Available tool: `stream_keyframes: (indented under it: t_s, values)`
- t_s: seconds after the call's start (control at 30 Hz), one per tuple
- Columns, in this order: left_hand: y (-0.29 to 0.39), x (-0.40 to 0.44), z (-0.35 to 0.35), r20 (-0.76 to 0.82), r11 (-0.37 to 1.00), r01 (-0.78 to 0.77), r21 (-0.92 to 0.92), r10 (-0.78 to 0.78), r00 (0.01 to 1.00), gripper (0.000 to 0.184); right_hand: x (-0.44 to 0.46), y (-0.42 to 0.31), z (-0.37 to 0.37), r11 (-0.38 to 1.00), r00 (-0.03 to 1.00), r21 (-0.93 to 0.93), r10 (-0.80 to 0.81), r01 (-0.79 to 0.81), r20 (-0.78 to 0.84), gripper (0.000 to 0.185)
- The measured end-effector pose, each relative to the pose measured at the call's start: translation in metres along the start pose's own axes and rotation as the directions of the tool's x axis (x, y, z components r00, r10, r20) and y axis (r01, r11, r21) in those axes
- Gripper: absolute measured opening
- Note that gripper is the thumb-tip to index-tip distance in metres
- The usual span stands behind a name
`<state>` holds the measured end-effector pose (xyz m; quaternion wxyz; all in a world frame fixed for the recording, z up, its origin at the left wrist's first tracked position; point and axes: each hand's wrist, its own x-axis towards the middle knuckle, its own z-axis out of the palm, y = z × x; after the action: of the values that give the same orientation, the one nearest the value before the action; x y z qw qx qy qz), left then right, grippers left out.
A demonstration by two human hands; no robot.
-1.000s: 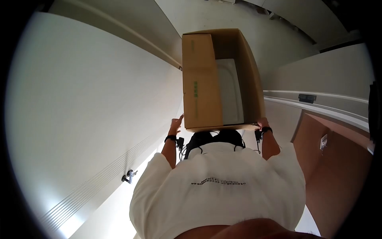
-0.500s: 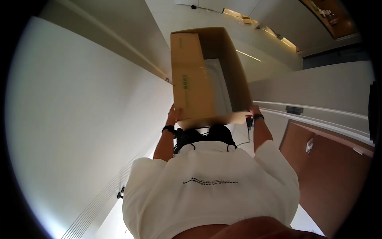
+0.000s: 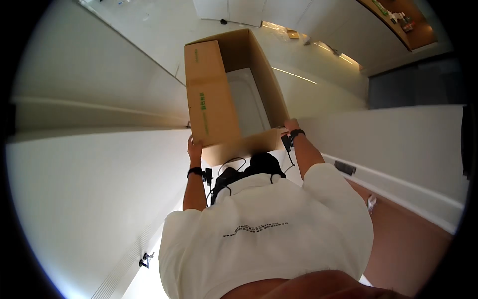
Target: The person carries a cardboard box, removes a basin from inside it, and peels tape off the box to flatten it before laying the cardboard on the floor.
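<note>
A large cardboard box (image 3: 211, 94) with green print is held out in front of my body, its top partly uncovered. One brown flap lies over its left part. Inside, on the right, a pale flat piece with a raised rim (image 3: 247, 99) shows; what it is I cannot make out. My left hand (image 3: 194, 148) grips the near left corner, fingers closed on the cardboard. At the near right corner my right hand (image 3: 291, 125) is closed on the box edge. Both wrists wear black bands with small devices. The undersides of the box are hidden.
White wall panels (image 3: 89, 179) stand close on the left, and a pale wall (image 3: 398, 134) runs along the right. Ahead lies a shiny light floor (image 3: 318, 99). A lit cabinet base (image 3: 318, 42) and a wooden shelf with small items (image 3: 416, 27) are at the back right.
The box and both hands have shifted left in view. The doorway and walls have swung around as I moved forward. Both hands keep their grip.
</note>
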<state>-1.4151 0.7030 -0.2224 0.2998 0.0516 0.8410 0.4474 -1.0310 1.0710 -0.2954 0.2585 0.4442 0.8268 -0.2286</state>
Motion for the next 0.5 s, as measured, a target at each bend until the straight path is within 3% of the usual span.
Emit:
stream_keyframes:
  t_s: [0.03,0.07,0.1,0.13,0.2,0.23,0.27,0.3,0.37,0.4,0.47,0.5]
  values:
    - [-0.019,0.016,0.006,-0.024,0.997,-0.064,0.044,0.065,0.998,0.056,0.030,-0.004,-0.003,0.974,0.986,0.171,0.158,-0.147,-0.049,0.018]
    - [0.004,0.011,0.005,-0.026,0.958,-0.131,0.255,0.142,0.990,0.045,0.038,-0.019,-0.031,0.998,0.998,0.010,0.069,-0.068,-0.008,0.019]
    - [-0.049,0.043,0.018,0.041,0.923,-0.185,0.338,0.182,0.983,0.041,0.043,-0.036,-0.063,0.988,0.999,-0.149,-0.022,0.027,0.034,0.020]
    - [-0.030,0.034,0.016,0.078,0.950,-0.101,0.295,0.081,0.994,0.037,0.047,-0.053,-0.095,0.948,0.991,-0.292,-0.112,0.129,0.075,0.021]
    - [0.013,0.014,0.009,0.171,0.949,0.312,-0.051,-0.300,0.938,0.043,0.055,-0.072,-0.134,0.927,0.976,-0.327,-0.134,0.186,0.174,0.022]
    - [0.022,0.025,-0.003,0.257,0.931,0.363,-0.033,-0.343,0.903,0.042,0.073,-0.093,-0.158,0.909,0.965,-0.349,-0.162,0.228,0.207,0.026]
    - [0.029,0.036,-0.013,0.340,0.912,0.409,-0.006,-0.383,0.859,0.040,0.079,-0.106,-0.180,0.935,0.985,-0.318,-0.129,0.159,0.116,0.037]
    - [0.044,0.045,-0.017,0.343,0.826,0.563,-0.029,-0.521,0.782,0.046,0.114,-0.098,-0.176,0.933,0.984,-0.321,-0.132,0.164,0.117,0.040]
    - [0.060,0.056,-0.022,0.428,0.765,0.607,-0.214,-0.485,0.763,0.046,0.159,-0.105,-0.204,0.877,0.966,-0.425,-0.144,0.226,0.216,0.030]
    - [0.087,0.058,-0.025,0.427,0.766,0.606,-0.215,-0.485,0.763,0.049,0.174,-0.120,-0.219,0.864,0.962,-0.429,-0.208,0.266,0.177,0.029]
    - [0.075,0.084,-0.019,0.453,0.753,0.639,-0.159,-0.520,0.724,0.048,0.177,-0.128,-0.223,0.838,0.945,-0.437,-0.288,0.327,0.155,0.027]
    - [0.079,0.081,-0.024,0.497,0.763,0.604,-0.231,-0.441,0.747,0.044,0.175,-0.121,-0.221,0.825,0.938,-0.446,-0.309,0.345,0.154,0.027]
